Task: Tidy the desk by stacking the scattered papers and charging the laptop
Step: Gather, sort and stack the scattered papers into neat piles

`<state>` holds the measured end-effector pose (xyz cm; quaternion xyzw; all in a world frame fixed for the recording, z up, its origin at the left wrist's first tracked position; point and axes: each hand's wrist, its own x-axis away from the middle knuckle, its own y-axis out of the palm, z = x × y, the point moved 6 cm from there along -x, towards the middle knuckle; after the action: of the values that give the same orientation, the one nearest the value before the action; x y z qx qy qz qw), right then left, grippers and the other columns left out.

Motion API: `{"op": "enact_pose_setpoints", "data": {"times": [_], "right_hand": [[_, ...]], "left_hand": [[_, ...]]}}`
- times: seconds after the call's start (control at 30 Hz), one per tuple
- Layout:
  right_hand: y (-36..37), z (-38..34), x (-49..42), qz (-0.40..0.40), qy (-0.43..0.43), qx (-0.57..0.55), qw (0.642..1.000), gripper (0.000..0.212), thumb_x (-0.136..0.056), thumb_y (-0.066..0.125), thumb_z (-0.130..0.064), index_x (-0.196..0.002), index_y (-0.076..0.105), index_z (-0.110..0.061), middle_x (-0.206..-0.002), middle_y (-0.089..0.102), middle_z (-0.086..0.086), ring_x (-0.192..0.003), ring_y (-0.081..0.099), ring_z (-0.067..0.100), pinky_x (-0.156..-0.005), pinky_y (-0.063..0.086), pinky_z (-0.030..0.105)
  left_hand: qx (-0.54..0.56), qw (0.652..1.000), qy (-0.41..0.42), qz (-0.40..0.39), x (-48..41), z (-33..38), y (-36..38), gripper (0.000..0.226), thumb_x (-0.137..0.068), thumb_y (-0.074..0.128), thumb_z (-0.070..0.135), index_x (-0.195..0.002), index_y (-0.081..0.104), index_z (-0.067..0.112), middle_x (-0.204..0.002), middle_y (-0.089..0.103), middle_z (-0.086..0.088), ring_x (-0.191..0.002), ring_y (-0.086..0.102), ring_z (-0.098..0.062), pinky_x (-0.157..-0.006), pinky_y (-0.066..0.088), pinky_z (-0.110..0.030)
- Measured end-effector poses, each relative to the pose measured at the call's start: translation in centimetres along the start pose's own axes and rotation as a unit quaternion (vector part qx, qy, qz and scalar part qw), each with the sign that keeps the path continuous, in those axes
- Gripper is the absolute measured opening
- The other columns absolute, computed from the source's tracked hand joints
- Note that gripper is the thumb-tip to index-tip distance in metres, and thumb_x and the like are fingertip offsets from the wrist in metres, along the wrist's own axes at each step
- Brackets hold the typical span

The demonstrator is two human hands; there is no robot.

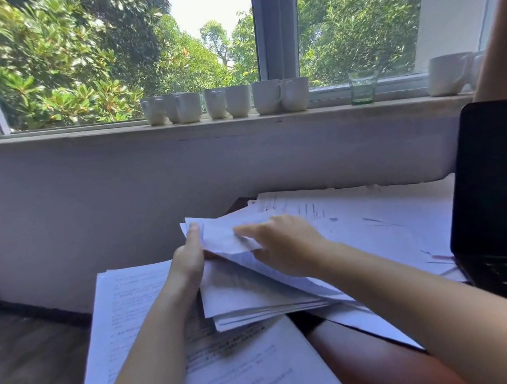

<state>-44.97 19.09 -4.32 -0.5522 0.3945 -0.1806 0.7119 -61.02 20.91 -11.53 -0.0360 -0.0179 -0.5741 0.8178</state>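
Stacking step: left hand [189,259] grips the paper sheaf [253,292], right hand [286,247] presses straight fingers on top; scattered sheets [379,216] probably need gathering next.

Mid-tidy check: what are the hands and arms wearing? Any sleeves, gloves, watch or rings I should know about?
Both are bare. The left hand and right hand have no gloves, and no ring shows, though the fingers are blurred. The left forearm and right forearm carry no sleeve, watch or bracelet up to the frame edge.
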Motion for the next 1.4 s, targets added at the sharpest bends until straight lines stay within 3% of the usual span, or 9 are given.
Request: {"op": "enact_pose_setpoints", "data": {"times": [0.27, 0.4, 0.5, 0.73, 0.93, 1.07, 1.2, 1.27, 1.4], "right_hand": [[3.4, 0.3, 1.5, -0.116, -0.019, -0.039, 0.992, 0.035, -0.096, 0.039, -0.036, -0.129, 0.046, -0.025, -0.121, 0.061, 0.007, -0.109, 0.054, 0.031, -0.082, 0.046, 0.039], [4.5, 1.8, 2.0, -0.2, 0.029, -0.254, 0.946, 0.043, -0.094, 0.042, -0.053, -0.131, 0.053, -0.033, -0.133, 0.055, -0.01, -0.12, 0.05, 0.011, -0.105, 0.037, 0.032], [4.5, 4.4, 0.9, -0.15, 0.062, -0.226, 0.961, 0.039, -0.097, 0.044, -0.045, -0.121, 0.063, -0.019, -0.134, 0.056, -0.002, -0.123, 0.05, 0.017, -0.105, 0.037, 0.036], [5.5, 9.7, -1.4, -0.166, 0.16, -0.119, 0.966, 0.05, -0.097, 0.045, -0.034, -0.144, 0.035, -0.02, -0.15, 0.035, 0.002, -0.135, 0.034, 0.022, -0.11, 0.03, 0.036], [7.8, 11.5, -3.5, -0.216, 0.203, -0.116, 0.948, 0.068, -0.09, 0.053, -0.043, -0.148, 0.023, -0.023, -0.151, 0.034, 0.003, -0.134, 0.037, 0.024, -0.109, 0.033, 0.04], [8.7, 11.8, -4.3, -0.218, 0.233, -0.211, 0.924, 0.07, -0.09, 0.055, -0.042, -0.148, 0.023, -0.02, -0.153, 0.029, 0.003, -0.137, 0.033, 0.024, -0.112, 0.029, 0.038], [7.0, 14.0, -4.7, -0.16, 0.216, -0.194, 0.943, 0.016, -0.083, 0.064, -0.033, -0.086, 0.056, -0.018, -0.088, 0.052, 0.002, -0.083, 0.05, 0.021, -0.075, 0.039, 0.029], [5.5, 15.0, -4.3, -0.139, 0.204, -0.198, 0.949, 0.031, -0.082, 0.063, -0.024, -0.058, 0.045, -0.016, -0.063, 0.039, -0.002, -0.062, 0.036, 0.016, -0.06, 0.03, 0.03], [2.1, 17.6, -3.5, -0.039, 0.231, -0.179, 0.956, 0.02, -0.09, 0.056, -0.023, -0.075, 0.064, -0.013, -0.078, 0.058, 0.005, -0.078, 0.053, 0.02, -0.073, 0.042, 0.03]], "left_hand": [[-0.105, 0.99, -0.013, -0.093, 2.6, 1.2, 0.7, 0.025, -0.077, 0.07, 0.016, -0.086, 0.068, -0.007, -0.088, 0.07, -0.019, -0.078, 0.067, -0.03, -0.084, 0.053, -0.044], [-0.149, 0.981, -0.004, -0.121, 2.8, 1.1, 0.7, 0.026, -0.069, 0.064, 0.006, -0.086, 0.068, -0.012, -0.082, 0.069, -0.02, -0.071, 0.065, -0.027, -0.078, 0.053, -0.039], [-0.164, 0.98, 0.002, -0.11, 2.5, 1.2, 0.7, 0.015, -0.085, 0.054, -0.007, -0.087, 0.069, -0.007, -0.083, 0.071, -0.017, -0.071, 0.067, -0.026, -0.076, 0.055, -0.037], [-0.313, 0.945, -0.01, -0.095, 3.5, 2.2, 0.9, 0.026, -0.08, 0.058, 0.016, -0.066, 0.036, 0.014, -0.063, 0.032, 0.0, -0.059, 0.031, -0.018, -0.055, 0.023, -0.028], [-0.367, 0.92, 0.01, -0.139, 3.5, 1.7, 1.4, 0.029, -0.082, 0.06, 0.014, -0.068, 0.034, 0.017, -0.064, 0.034, 0.002, -0.055, 0.03, -0.013, -0.044, 0.025, -0.017], [-0.321, 0.929, 0.012, -0.185, 3.4, 1.4, 1.1, 0.043, -0.056, 0.062, 0.019, -0.099, 0.06, 0.013, -0.101, 0.068, -0.009, -0.092, 0.065, -0.027, -0.085, 0.052, -0.04], [-0.309, 0.93, 0.024, -0.196, 3.6, 1.5, 1.1, 0.054, -0.056, 0.06, 0.018, -0.109, 0.058, 0.024, -0.11, 0.067, -0.001, -0.101, 0.064, -0.024, -0.09, 0.05, -0.042], [-0.308, 0.933, 0.016, -0.183, 3.4, 1.4, 1.3, 0.05, -0.061, 0.06, 0.018, -0.111, 0.055, 0.019, -0.109, 0.064, -0.002, -0.091, 0.063, -0.025, -0.08, 0.051, -0.036], [-0.31, 0.941, 0.02, -0.133, 2.9, 1.4, 1.5, 0.041, -0.076, 0.061, 0.019, -0.116, 0.052, 0.016, -0.111, 0.062, -0.004, -0.09, 0.061, -0.021, -0.072, 0.046, -0.029]]}}
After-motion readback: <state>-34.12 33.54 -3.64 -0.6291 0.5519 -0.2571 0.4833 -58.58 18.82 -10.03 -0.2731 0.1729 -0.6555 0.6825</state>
